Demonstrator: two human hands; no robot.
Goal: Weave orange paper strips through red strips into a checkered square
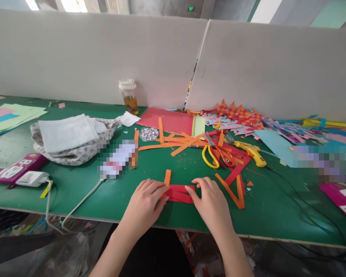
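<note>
My left hand (145, 202) and my right hand (210, 200) rest on the green table (83, 188) near its front edge. Between them lie red paper strips (180, 193), and the fingertips of both hands press on their ends. An orange strip (167, 177) sticks out from behind the red ones, pointing away from me. Both hands have their fingers curled down onto the paper.
Yellow-handled scissors (210, 156), orange-handled scissors (226, 154) and a yellow glue gun (252, 152) lie among loose orange and red strips. Woven paper pieces (238, 113), a jar (128, 96), a cloth bag (75, 142), a power strip (19, 168) and a cable (83, 200) are nearby.
</note>
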